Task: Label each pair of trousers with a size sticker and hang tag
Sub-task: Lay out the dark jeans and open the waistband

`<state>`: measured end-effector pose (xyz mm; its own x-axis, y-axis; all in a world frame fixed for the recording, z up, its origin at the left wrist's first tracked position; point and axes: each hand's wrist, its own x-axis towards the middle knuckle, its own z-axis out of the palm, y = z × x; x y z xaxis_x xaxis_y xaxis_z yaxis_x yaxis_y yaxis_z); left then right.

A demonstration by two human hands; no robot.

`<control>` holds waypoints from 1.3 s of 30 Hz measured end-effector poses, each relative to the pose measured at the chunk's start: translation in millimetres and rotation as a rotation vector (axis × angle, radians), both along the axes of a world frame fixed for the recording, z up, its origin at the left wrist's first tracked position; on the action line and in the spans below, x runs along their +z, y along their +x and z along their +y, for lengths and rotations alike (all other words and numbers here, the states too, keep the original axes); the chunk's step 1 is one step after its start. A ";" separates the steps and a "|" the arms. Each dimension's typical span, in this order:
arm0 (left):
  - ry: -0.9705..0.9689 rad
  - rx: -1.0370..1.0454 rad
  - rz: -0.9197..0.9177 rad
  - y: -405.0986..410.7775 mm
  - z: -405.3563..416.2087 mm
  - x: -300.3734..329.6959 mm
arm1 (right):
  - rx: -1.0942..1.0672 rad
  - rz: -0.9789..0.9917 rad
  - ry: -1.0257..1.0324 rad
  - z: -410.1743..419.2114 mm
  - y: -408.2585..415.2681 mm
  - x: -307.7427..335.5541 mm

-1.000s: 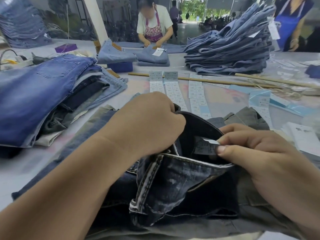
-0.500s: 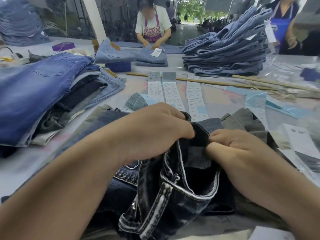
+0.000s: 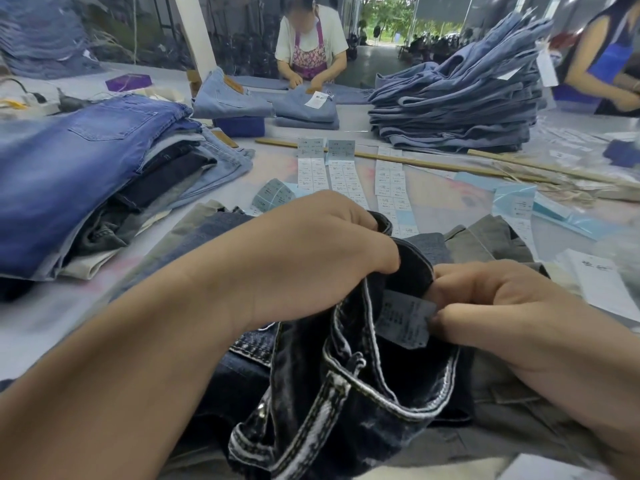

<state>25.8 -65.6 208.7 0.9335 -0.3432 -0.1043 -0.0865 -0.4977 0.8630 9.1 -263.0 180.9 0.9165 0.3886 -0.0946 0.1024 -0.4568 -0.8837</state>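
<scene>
Dark washed jeans (image 3: pixel 353 403) lie in front of me with the waistband pulled open. My left hand (image 3: pixel 311 251) grips the far edge of the waistband. My right hand (image 3: pixel 512 313) pinches a grey printed label (image 3: pixel 403 318) inside the waistband. Strips of white size stickers (image 3: pixel 341 178) lie flat on the table beyond my hands, with a roll of stickers (image 3: pixel 273 195) to their left. White hang tags (image 3: pixel 602 282) lie at the right.
A pile of mixed jeans (image 3: pixel 79 174) is at the left and a tall stack of blue jeans (image 3: pixel 457 109) at the back right. Grey trousers (image 3: pixel 491 237) lie under the dark pair. Wooden sticks (image 3: pixel 415 161) cross the table. Two people work at the far side.
The view has drawn closer. My right hand has turned the label inside the waistband so its printed face shows. My left hand keeps its grip on the waistband.
</scene>
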 end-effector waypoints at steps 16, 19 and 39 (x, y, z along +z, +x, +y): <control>0.057 -0.024 -0.046 -4.3 -5.8 4.6 | 0.033 -0.024 0.027 1.8 -3.7 -4.1; 0.030 -0.023 -0.040 -3.5 -3.5 6.0 | 0.078 -0.015 0.080 -1.2 -4.7 -1.8; 0.310 0.069 -0.218 8.3 -9.9 -15.2 | -0.001 -0.240 -0.123 4.8 -7.0 5.7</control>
<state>34.0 -75.6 193.5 0.9649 -0.2623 0.0103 -0.2088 -0.7434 0.6354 2.1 -258.2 186.6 0.9188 0.3866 0.0793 0.3019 -0.5591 -0.7722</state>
